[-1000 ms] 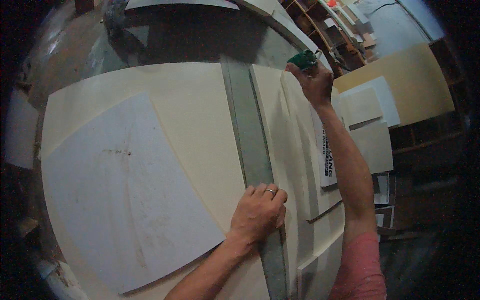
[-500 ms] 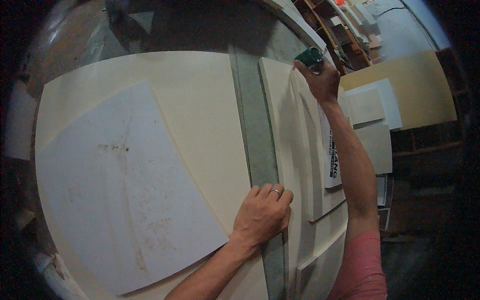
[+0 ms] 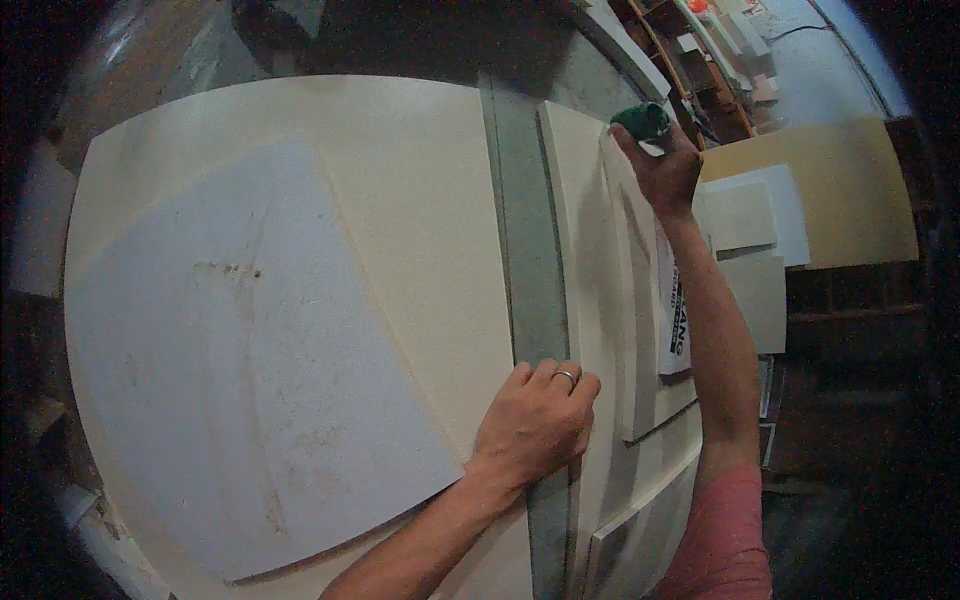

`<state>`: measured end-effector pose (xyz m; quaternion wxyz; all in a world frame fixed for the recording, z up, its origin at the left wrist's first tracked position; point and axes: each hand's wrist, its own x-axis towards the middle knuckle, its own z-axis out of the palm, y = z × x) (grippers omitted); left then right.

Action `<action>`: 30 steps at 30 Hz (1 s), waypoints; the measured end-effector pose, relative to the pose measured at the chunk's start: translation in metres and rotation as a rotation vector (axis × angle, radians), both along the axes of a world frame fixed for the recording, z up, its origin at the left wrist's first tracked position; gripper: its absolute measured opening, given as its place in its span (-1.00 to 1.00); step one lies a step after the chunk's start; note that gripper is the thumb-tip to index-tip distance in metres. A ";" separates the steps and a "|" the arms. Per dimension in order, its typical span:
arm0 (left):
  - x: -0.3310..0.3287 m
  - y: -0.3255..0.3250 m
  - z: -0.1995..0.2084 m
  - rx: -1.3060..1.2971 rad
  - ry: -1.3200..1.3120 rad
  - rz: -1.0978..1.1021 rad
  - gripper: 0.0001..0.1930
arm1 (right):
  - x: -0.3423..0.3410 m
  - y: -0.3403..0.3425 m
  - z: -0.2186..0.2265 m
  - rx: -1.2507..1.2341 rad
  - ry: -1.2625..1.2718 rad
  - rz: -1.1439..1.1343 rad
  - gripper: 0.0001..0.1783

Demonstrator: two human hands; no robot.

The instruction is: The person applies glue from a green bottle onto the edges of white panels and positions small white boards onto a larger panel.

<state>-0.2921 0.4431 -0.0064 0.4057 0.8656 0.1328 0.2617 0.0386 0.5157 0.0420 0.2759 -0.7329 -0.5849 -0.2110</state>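
Note:
My left hand (image 3: 538, 420) rests over a grey-green strip (image 3: 535, 300) between pale boards, knuckles up and a ring on one finger. Its fingers are curled under, and anything inside them is hidden. To its left lies a wide cream board (image 3: 420, 200) with a grey-white, brown-stained sheet (image 3: 220, 380) on top. At the far right my right hand (image 3: 665, 170) is closed around a dark green, rounded, shiny object (image 3: 640, 122) whose kind I cannot make out. It is held by the far end of stacked cream panels (image 3: 590, 230); my right forearm crosses above them.
A white printed sheet or board (image 3: 672, 320) lies on the panels, partly behind my right forearm. More boards, one of them yellow-tan (image 3: 850, 200), stand to the right. Shelving with small pieces (image 3: 705, 70) is at the far right.
The whole view has shifted slightly, so boards and hands sit a little differently in the picture. My right hand still grips the green object, and my left hand stays curled at the strip.

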 end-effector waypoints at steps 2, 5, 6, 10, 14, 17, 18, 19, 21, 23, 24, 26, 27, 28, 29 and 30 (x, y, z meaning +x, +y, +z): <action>-0.001 0.000 0.000 -0.014 -0.004 0.008 -0.82 | 0.001 0.007 0.001 -0.019 -0.004 -0.023 -0.60; 0.000 0.000 -0.003 -0.004 -0.017 0.004 -0.84 | -0.004 0.009 0.004 -0.039 0.020 -0.059 -0.59; 0.001 -0.001 -0.003 0.001 -0.007 0.007 -0.84 | -0.005 0.008 0.003 -0.045 0.006 -0.060 -0.60; 0.001 0.000 -0.003 -0.005 -0.001 0.008 -0.85 | -0.007 -0.001 0.005 -0.059 -0.027 -0.044 -0.63; 0.002 -0.001 -0.005 0.012 -0.013 0.026 -0.84 | -0.013 -0.016 0.000 -0.006 0.083 0.015 -0.67; 0.002 -0.002 -0.004 0.003 -0.003 0.010 -0.82 | -0.018 -0.029 -0.003 0.005 0.098 0.006 -0.69; 0.003 -0.003 -0.005 0.005 -0.012 0.019 -0.82 | -0.019 -0.034 -0.003 0.003 0.091 -0.009 -0.69; 0.003 -0.003 -0.006 0.007 -0.020 0.029 -0.81 | -0.023 -0.036 -0.004 0.013 0.107 0.010 -0.69; 0.002 -0.003 -0.007 0.007 -0.016 0.031 -0.80 | -0.033 -0.042 -0.005 0.033 0.139 0.047 -0.67; 0.001 -0.002 -0.004 0.003 0.002 0.016 -0.80 | -0.035 -0.054 -0.004 0.015 0.126 -0.010 -0.68; 0.002 -0.003 -0.005 -0.001 -0.008 0.019 -0.80 | -0.036 -0.060 -0.003 0.006 0.119 -0.039 -0.68; 0.001 -0.003 -0.005 -0.006 -0.024 0.022 -0.80 | -0.042 -0.068 -0.002 0.012 0.115 -0.012 -0.68; 0.001 -0.003 -0.005 -0.006 -0.013 0.014 -0.80 | -0.046 -0.072 -0.002 0.014 0.113 0.001 -0.68; 0.001 -0.002 -0.004 -0.007 -0.001 0.008 -0.79 | -0.052 -0.076 -0.002 0.013 0.138 -0.002 -0.69; 0.001 -0.002 -0.004 -0.007 0.010 0.001 -0.79 | -0.060 -0.080 0.000 0.012 0.163 -0.005 -0.69; 0.000 -0.002 -0.004 -0.007 0.004 0.007 -0.79 | -0.065 -0.084 0.001 0.011 0.188 -0.009 -0.70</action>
